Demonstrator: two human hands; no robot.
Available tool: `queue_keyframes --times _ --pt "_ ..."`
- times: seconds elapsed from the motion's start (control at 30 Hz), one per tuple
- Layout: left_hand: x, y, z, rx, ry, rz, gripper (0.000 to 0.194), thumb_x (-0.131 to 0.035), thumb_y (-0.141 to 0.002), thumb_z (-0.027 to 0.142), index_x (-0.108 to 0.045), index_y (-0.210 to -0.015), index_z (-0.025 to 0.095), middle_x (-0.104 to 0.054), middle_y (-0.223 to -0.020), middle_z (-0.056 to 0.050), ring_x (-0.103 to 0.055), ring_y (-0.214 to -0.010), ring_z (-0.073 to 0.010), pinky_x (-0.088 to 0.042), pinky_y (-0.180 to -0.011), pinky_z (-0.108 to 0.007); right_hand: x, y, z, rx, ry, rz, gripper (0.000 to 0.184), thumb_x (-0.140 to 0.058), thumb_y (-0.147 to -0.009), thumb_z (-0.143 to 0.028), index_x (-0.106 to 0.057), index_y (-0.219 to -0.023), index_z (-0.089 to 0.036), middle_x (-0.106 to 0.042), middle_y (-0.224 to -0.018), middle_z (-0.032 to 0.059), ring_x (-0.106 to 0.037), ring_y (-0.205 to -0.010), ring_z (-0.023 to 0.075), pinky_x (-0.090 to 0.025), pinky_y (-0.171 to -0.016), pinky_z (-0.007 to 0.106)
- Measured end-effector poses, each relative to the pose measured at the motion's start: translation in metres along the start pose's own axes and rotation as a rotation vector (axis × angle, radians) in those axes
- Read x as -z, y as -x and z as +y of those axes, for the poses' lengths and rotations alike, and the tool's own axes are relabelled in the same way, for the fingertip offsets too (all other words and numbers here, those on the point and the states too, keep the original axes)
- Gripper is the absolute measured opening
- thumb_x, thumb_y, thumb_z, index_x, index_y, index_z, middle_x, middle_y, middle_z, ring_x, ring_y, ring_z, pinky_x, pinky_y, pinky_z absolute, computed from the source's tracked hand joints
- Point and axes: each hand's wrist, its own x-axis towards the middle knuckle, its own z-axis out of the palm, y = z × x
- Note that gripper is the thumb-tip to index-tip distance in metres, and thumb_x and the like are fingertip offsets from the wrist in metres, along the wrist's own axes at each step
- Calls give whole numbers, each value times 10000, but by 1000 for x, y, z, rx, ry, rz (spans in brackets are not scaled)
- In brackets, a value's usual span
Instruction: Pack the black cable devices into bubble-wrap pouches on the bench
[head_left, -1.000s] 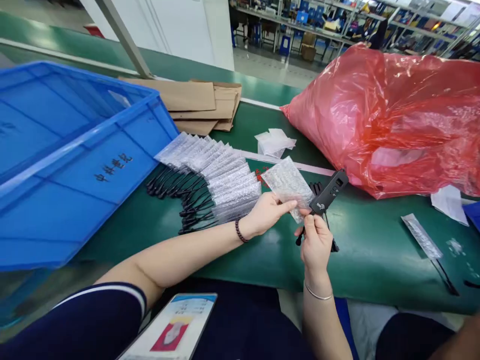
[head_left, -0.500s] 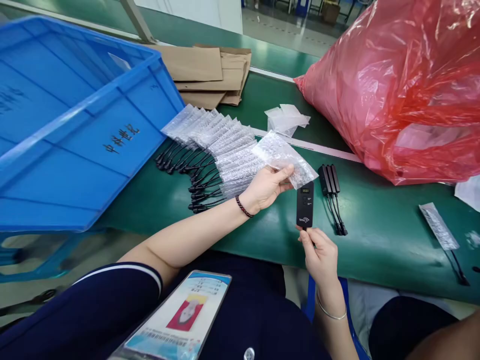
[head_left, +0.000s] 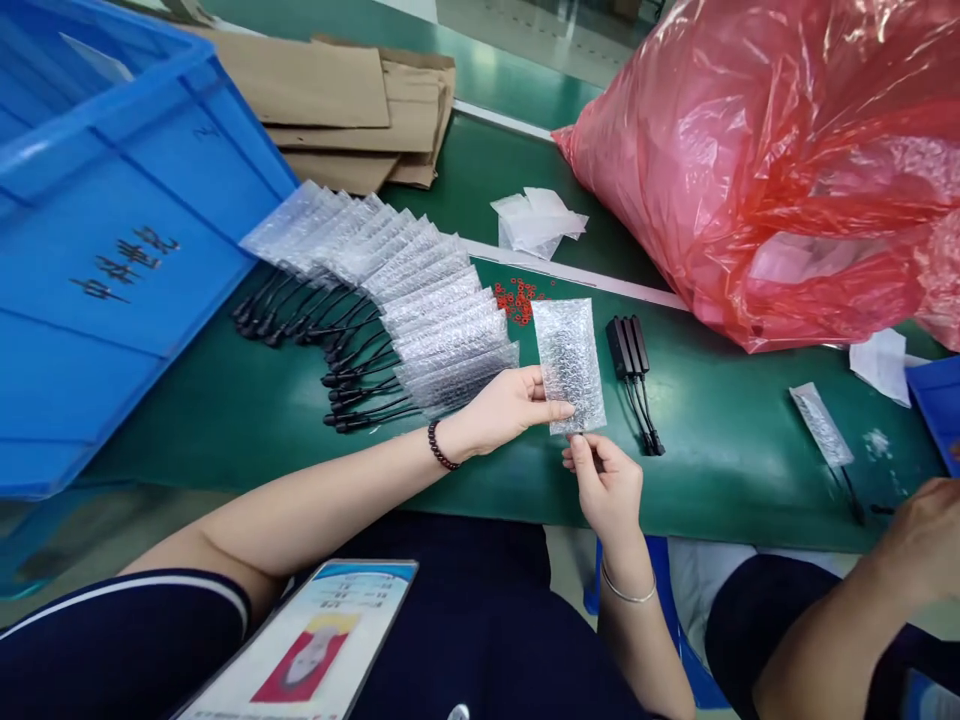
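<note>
My left hand (head_left: 504, 410) pinches the lower left edge of a bubble-wrap pouch (head_left: 568, 362) held upright over the green mat. The black device seen before is out of sight, seemingly inside the pouch. My right hand (head_left: 606, 483) is just below the pouch's bottom edge, fingers curled at its opening. A fanned row of filled bubble pouches (head_left: 409, 290) with black cables sticking out lies to the left. Three bare black devices (head_left: 630, 350) with cables lie right of the pouch.
A big blue crate (head_left: 105, 230) stands at the left, flattened cardboard (head_left: 345, 110) behind it. A red plastic bag (head_left: 780, 170) fills the back right. Small red rings (head_left: 517, 297) and white pouches (head_left: 536, 220) lie mid-table. Another person's hand (head_left: 919, 540) is at the right edge.
The black device in my right hand has gone up into the bubble pouch. The pouch turned upright and the view dipped lower. Another person's hand came in at the right.
</note>
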Motion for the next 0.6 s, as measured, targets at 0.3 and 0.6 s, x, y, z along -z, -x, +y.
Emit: queue_keyframes --times 0.3,0.6 --pt "15 9 9 61 -343 -36 224 -690 -723 303 -554 -817 151 -601 -682 -16 -557 -590 -132 -460 -555 -264 -14 1 -12 135 162 -63 263 -469 -911 -338 -670 -814 -199 -685 -721 37 -639 -677 154 -480 -685 276" --pt "73 38 105 236 -1230 -400 228 -649 -745 370 -567 -640 185 -516 -542 13 -495 -539 -140 -395 -584 -261 35 -54 19 49 716 208 296 -549 -846 -411 -680 -992 -189 -679 -916 88 -611 -800 203 -433 -681 313"
